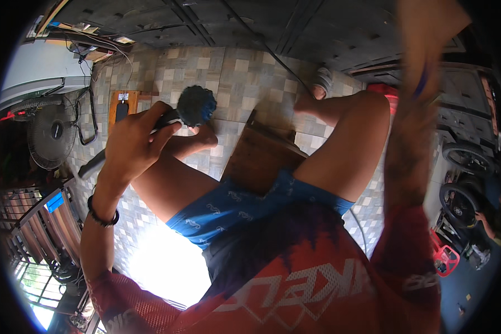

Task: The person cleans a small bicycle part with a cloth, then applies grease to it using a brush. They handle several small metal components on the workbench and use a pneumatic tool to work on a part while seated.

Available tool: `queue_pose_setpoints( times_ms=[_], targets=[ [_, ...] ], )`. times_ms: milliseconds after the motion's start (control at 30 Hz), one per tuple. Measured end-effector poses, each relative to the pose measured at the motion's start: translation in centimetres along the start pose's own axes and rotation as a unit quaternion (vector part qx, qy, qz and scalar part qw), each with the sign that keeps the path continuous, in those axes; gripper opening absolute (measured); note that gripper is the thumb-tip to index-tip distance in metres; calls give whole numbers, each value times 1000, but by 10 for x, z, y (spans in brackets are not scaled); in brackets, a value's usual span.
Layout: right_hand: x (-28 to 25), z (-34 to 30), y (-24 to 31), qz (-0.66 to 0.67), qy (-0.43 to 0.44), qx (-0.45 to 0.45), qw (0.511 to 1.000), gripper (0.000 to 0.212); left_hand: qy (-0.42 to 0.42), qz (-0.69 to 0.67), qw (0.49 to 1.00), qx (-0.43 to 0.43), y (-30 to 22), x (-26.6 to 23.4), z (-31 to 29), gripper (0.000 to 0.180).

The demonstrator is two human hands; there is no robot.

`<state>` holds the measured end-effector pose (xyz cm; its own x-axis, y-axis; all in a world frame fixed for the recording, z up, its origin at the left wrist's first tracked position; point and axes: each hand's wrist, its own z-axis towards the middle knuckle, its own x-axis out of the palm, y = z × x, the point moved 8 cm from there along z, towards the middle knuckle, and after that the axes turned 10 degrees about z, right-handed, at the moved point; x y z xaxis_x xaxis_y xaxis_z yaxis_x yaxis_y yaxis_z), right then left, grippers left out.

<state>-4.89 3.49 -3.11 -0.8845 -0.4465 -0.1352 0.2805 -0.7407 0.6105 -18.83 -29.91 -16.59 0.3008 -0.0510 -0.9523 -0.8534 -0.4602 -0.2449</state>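
My left hand (pixel 132 143) is closed around the dark handle of a tool with a round, shaggy blue-green head (pixel 196 106). The head is up in the air above my left foot (pixel 205 137), and a thick dark grey length trails below the wrist. High at the right, my right hand (pixel 431 22) is raised and smeared by motion; its fingers run out of the picture. Nothing can be made out in it. Between my bare thighs stands a brown wooden box or stool (pixel 256 153).
Dark panels (pixel 206 25) stretch across the far side, with a thin dark rod (pixel 267 47) slanting down. A small striped thing (pixel 323 80) lies by my right foot. A fan (pixel 51 133) stands left; tyres (pixel 456 203), a red plastic item (pixel 444 256) and another person's hand (pixel 486 226) are right.
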Motion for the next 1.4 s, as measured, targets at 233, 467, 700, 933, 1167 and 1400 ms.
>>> queue_pose_setpoints(
  times_ms=[233,467,700,933,1167,1400],
  targets=[
    [41,-364,-16,-37,242,263,933,38,-9,80,992,93,11,42,23,33],
    [45,-401,-34,-17,263,261,929,41,52,102,969,220,-18,108,17,31],
    [42,-406,-46,61,264,313,910,45,47,112,957,263,-36,151,11,33],
    [44,-413,-55,91,255,327,905,45,74,95,958,261,-33,146,24,38],
    [45,-418,-58,84,268,318,906,46,71,143,955,249,-42,157,30,33],
    [42,-415,-59,86,260,326,905,45,42,119,956,264,-52,131,30,30]
  ],
)
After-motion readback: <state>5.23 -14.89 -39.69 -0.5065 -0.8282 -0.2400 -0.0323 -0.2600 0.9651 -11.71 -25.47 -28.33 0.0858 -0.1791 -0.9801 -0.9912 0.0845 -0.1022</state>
